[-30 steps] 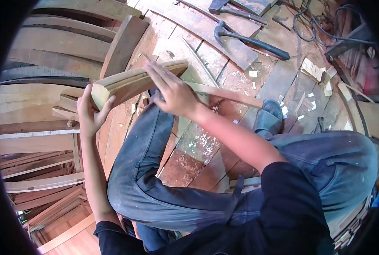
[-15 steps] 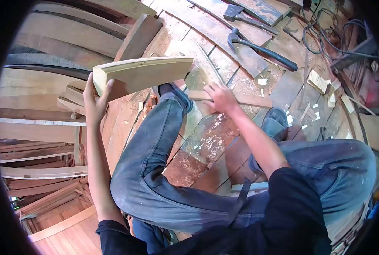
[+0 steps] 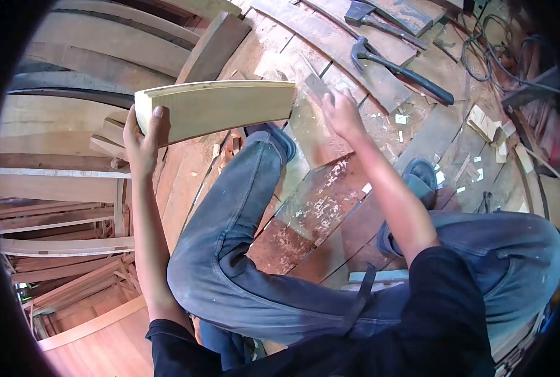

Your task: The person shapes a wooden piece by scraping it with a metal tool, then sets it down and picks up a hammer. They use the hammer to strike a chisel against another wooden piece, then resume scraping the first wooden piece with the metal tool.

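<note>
My left hand (image 3: 143, 143) is closed on one end of a pale, thick, curved wooden board (image 3: 230, 112), with the thumb on its near face. The board is held up on its edge, its far end reaching toward my right hand. My right hand (image 3: 344, 114) is closed around a thin wooden strip (image 3: 316, 85), whose flat end sticks out past the fingers up and to the left. The rest of the strip is hidden behind the hand and forearm. A small gap separates the strip from the board's end.
A claw hammer (image 3: 405, 70) and a hatchet (image 3: 383, 25) lie on planks at the upper right, with black cable (image 3: 481, 47) beyond. Wood chips (image 3: 484, 125) are scattered on the floor. Stacked curved boards (image 3: 73, 119) fill the left side. My legs (image 3: 236, 207) are bent in front.
My right hand has lifted the wooden strip from near the floor and turned it from crosswise to pointing away. The curved board stays in my left hand, nearly unmoved; the view has shifted slightly.
</note>
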Demonstrator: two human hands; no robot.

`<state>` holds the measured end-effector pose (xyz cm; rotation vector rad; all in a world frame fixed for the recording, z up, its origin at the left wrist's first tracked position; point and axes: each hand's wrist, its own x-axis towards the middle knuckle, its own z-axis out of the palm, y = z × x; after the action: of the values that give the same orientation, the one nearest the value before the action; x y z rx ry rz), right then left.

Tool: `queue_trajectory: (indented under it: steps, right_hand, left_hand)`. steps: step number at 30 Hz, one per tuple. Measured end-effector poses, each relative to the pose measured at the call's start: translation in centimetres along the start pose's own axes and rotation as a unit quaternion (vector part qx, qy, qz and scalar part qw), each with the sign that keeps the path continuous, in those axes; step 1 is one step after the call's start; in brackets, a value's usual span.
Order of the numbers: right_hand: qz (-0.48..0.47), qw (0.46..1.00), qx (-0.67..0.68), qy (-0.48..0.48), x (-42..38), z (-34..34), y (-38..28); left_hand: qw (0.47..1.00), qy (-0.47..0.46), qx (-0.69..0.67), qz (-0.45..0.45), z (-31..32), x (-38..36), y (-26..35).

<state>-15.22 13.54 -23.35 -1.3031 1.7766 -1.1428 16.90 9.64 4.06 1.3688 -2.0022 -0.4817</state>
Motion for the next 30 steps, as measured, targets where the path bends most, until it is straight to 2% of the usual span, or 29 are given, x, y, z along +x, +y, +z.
queue_trajectory:
  steps: [7,10,13,17,22,23,28,30]
  right_hand:
    - [-0.038,0.997,-0.061,0.023,-1.7,0.8,5.7]
    - [-0.01,0.995,-0.1,-0.026,-2.9,-1.2,5.4]
    - [0.021,0.975,-0.148,-0.162,-3.4,-4.4,4.2]
    - [-0.049,0.993,-0.012,-0.11,-3.1,-2.5,6.2]
    - [-0.097,0.99,0.085,-0.06,-1.5,-0.2,2.0]
    - [-0.01,0.986,0.112,-0.125,-1.3,-0.4,0.9]
    - [-0.006,0.977,0.154,-0.148,-1.4,0.0,-1.2]
    - [-0.026,0.984,0.129,-0.119,-1.8,0.2,-1.7]
  left_hand:
    - [1.0,0.002,0.013,-0.008,0.2,0.0,0.9]
    - [1.0,-0.014,0.022,-0.003,0.0,-0.2,0.8]
    - [0.999,-0.005,0.034,0.028,0.2,-0.1,0.6]
    - [0.999,-0.011,0.033,0.015,0.4,-0.2,1.0]
    - [0.997,-0.017,0.036,0.068,1.3,-0.5,2.9]
    - [0.997,-0.025,0.034,0.072,1.5,-0.5,3.3]
    - [0.986,-0.071,0.064,0.135,1.5,-0.8,3.8]
    - [0.982,-0.079,0.065,0.159,2.0,-1.1,4.5]
